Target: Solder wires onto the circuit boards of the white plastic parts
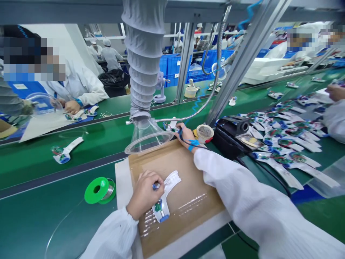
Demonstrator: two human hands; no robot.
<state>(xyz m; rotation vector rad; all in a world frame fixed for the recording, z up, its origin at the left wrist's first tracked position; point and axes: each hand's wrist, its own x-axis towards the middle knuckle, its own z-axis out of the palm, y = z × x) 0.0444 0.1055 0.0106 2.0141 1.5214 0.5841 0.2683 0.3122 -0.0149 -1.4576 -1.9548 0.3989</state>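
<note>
My left hand is closed in a pinch on a white plastic part that carries a small green circuit board and a blue piece. The part lies on a brown cardboard work mat. My right hand is stretched forward past the mat's far edge. Its fingers are wrapped round a dark-handled tool with a blue cable, close to a round tin and a black soldering stand. A blue strap circles my right wrist.
A clear fume-extraction funnel hangs over the mat's far left corner. A green solder spool lies left of the mat. Several similar white parts are spread at the right. One part rides the green conveyor. Other workers sit across and at the right.
</note>
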